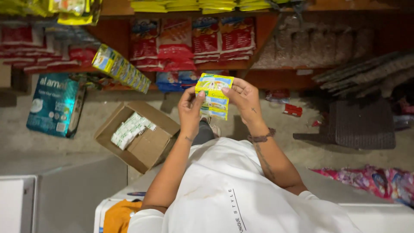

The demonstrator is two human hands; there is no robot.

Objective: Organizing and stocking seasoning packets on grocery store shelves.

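Both hands are raised in front of the chest, over the floor (51,142), gripping one stack of small yellow-green boxes (213,96). The left hand (191,109) clamps the stack's left side, thumb across the front face. The right hand (246,100) clamps the right side and top edge, fingers curled behind. Each hand is closed on the stack; neither is free. The stack is held upright, touching nothing else.

Below and to the left, an open carton (146,149) sits on the floor, tilted, with a row of similar small packs (129,130) lying inside along its upper left wall. A teal bag (54,103) lies flat on the floor left of the carton. A long yellow multipack (120,68) leans at an angle from the shelf (276,79) edge. Red pouches (194,43) fill the shelf behind the hands. A dark woven stool (358,125) stands to the right, well apart from the hands.
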